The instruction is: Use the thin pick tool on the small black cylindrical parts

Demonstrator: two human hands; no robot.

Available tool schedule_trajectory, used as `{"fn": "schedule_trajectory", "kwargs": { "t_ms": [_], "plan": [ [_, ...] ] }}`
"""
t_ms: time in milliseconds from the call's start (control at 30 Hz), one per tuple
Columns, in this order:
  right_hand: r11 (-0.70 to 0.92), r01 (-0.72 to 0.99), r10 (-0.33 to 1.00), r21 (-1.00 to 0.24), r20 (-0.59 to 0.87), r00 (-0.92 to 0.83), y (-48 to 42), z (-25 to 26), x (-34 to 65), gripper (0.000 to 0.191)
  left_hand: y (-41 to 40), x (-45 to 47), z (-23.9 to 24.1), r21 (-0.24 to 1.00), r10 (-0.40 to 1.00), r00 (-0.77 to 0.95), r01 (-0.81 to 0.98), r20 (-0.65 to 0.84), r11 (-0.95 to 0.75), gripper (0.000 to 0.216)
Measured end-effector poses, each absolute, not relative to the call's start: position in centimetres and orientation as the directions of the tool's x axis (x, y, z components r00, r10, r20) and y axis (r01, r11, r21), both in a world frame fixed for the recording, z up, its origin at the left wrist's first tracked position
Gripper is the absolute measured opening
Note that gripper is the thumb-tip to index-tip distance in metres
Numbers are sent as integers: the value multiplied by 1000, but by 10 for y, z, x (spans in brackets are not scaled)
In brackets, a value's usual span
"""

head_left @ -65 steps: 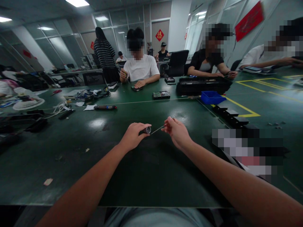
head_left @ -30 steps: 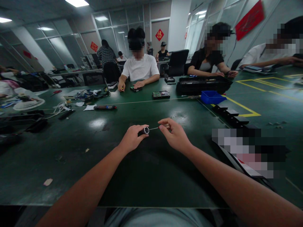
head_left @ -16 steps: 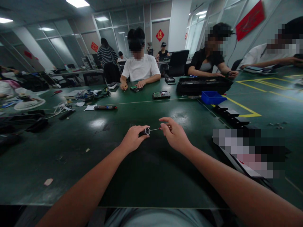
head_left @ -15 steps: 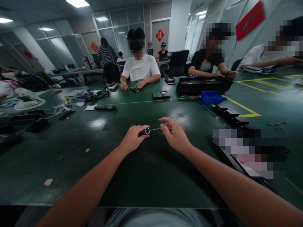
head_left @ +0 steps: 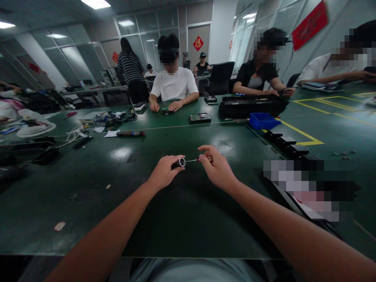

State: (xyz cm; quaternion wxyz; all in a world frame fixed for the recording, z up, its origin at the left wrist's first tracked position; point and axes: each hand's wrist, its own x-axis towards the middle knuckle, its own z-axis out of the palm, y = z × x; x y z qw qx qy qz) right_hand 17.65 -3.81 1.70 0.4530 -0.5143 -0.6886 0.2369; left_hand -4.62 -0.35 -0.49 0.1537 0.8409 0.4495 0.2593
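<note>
Between thumb and fingers, my left hand grips a small dark cylindrical part with a silvery ring at its end. The ring end faces right and toward me; the rest of the part is hidden in the hand. My right hand is closed around the reddish handle of a screwdriver, index finger stretched out above it. The screwdriver's thin metal shaft points left and reaches the ringed end of the part. Whether the tip touches a screw is too small to make out. Both hands are over the green table.
A dark pen-shaped tool lies beyond my left hand, and an open circuit-board device farther back. A blue bin and black trays stand at right. Cables lie at left. A person works opposite.
My hands, the cylindrical part and the screwdriver are nearly where they were. Across the table, the person's hands and the small board under them have shifted slightly.
</note>
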Motion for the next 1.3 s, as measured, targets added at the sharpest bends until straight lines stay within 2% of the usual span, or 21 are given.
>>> {"fn": "schedule_trajectory", "kwargs": {
  "t_ms": [100,200,333,533,700,900,1067,1167,1300],
  "plan": [
    [353,472,925,-808,376,-49,-38,17,176,24,-4,-46,-5,490,833,467,674,297,-553,40],
    [318,452,939,-833,344,-26,-36,15,176,31,-3,-46,-6,484,828,473,672,301,-560,40],
    [300,404,945,-864,328,-1,-35,12,175,22,-3,-45,-6,481,832,467,680,298,-554,40],
    [317,369,940,-874,340,-4,-37,17,175,18,-2,-46,-7,476,835,460,686,302,-550,40],
    [290,338,955,-895,291,-48,-35,16,175,37,-3,-45,-5,473,823,483,674,300,-568,38],
    [303,301,950,-905,312,-18,-34,10,176,19,-3,-45,-5,468,827,471,682,306,-562,40],
    [277,292,958,-915,287,-9,-33,9,176,29,-3,-45,-6,475,829,478,680,290,-558,40],
    [272,232,956,-934,289,42,-32,8,174,19,-3,-45,-4,485,836,466,682,288,-547,40],
    [283,87,955,-955,289,68,-33,8,170,21,-4,-44,-2,506,847,439,680,300,-531,40]
  ]
}}
